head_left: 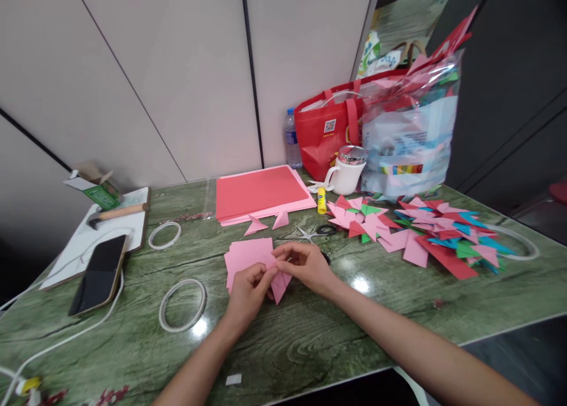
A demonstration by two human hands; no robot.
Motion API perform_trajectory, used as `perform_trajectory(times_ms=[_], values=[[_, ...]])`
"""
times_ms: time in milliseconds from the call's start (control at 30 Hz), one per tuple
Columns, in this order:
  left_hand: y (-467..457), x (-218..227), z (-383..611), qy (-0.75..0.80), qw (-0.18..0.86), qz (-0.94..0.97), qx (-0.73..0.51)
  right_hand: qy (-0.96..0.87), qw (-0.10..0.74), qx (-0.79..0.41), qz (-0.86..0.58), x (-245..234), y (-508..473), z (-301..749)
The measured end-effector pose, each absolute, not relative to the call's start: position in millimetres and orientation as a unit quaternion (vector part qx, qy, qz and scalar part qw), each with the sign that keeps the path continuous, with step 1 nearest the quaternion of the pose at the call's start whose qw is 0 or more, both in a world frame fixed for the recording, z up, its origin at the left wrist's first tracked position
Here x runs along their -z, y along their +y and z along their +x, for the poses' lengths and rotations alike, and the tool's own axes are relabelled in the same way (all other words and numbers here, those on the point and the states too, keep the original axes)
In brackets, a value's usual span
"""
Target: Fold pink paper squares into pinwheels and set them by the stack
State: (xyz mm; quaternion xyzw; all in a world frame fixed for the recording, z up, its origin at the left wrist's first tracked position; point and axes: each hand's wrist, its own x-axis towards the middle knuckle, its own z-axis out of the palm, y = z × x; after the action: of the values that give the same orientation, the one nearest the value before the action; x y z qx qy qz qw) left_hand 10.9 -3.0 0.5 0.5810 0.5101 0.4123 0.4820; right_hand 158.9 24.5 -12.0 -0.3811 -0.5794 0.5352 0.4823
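Note:
My left hand point(251, 289) and my right hand point(305, 265) meet at the middle of the table, both pinching a small piece of folded pink paper point(279, 286) between them. One pointed corner hangs down below my fingers. Under and just behind the hands lies a stack of square pink paper point(247, 254). Scissors point(309, 234) with black handles rest close behind my right hand, one handle partly hidden by it. Two small folded pink pieces point(256, 225) sit beyond the stack, in front of larger red and pink sheets point(263, 192).
Piles of folded coloured paper point(367, 220) spread to the right, near a glue stick point(321, 201), a white mug point(348, 172), a plastic bag point(410, 134) and a red bag point(323, 137). Tape rolls point(163, 323), a phone point(98, 276) and a hammer point(117, 214) lie left.

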Motion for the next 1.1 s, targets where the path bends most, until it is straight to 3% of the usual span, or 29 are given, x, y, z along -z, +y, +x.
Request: perform_trajectory(times_ms=[233, 433, 800, 1100], values=[[-3.8, 0.5, 10.3, 0.505, 0.462, 0.604, -0.409, -0.626, 0.456, -0.517, -0.363, 8.3, 24.3, 157.4], [-6.5, -0.7, 13.5, 0.490, 0.546, 0.570, -0.371, -0.644, 0.475, -0.450, -0.396, 6.0, 18.1, 156.4], [-2.4, -4.6, 10.9, 0.514, 0.499, 0.511, -0.475, -0.564, 0.472, -0.563, -0.377, 8.7, 23.0, 156.1], [-3.9, -8.0, 13.3, 0.509, 0.522, 0.516, -0.450, -0.588, 0.494, -0.505, -0.394, 7.8, 23.0, 156.3]])
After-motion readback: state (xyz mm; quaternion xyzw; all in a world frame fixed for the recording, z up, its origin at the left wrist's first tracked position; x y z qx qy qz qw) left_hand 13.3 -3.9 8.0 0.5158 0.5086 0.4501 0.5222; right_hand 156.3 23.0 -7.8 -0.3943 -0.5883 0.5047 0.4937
